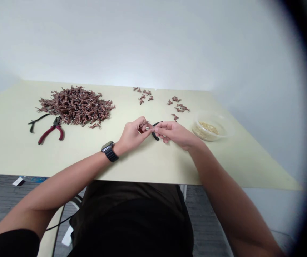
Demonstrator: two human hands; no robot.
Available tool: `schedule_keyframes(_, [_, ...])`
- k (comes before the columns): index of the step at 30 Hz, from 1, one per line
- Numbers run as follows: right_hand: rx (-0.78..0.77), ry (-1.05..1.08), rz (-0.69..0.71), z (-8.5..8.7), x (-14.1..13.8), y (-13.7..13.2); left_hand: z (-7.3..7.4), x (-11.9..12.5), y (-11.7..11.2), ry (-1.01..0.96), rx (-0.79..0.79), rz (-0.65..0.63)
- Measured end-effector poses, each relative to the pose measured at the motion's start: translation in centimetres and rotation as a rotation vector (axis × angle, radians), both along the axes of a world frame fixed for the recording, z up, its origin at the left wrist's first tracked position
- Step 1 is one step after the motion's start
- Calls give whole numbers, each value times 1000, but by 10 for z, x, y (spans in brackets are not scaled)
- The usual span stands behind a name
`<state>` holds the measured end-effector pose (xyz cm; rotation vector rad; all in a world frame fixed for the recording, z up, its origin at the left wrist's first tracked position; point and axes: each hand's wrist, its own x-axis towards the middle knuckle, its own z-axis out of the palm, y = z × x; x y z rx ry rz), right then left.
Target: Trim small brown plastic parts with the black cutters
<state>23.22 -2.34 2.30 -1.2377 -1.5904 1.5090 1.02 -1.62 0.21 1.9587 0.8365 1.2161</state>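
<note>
My left hand, with a dark watch on its wrist, is closed round a small brown figurine, which shows only in part among the fingers. My right hand meets it, thumb and forefinger pinched together at the left fingertips. Whatever sits in that pinch is too small to make out. Under and behind the hands lies a tool with black curved handles, its head hidden.
At left is a large pile of brown figurines, with red-handled pliers and a black-handled tool before it. Several loose figurines lie further back, others towards the right. A clear tub holds small golden bits.
</note>
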Motion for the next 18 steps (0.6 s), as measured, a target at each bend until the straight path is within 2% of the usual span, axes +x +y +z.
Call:
schedule_keyframes(5, [179, -81, -69, -5, -8, -3, -1, -3, 2, 126, 87, 77])
schedule_keyframes(9, [295, -152, -128, -9, -14, -4, 0, -3, 1, 143, 79, 91])
schedule_keyframes(12, [416, -236, -219, -10, -16, -2, 3, -1, -1, 48, -80, 26])
schedule_keyframes(16, [596, -222, -357, -7, -18, -2, 3, 2, 1, -171, -439, -194])
schedule_keyframes(18, [622, -171, -340, -5, -20, -4, 0, 3, 3, -179, -467, -255])
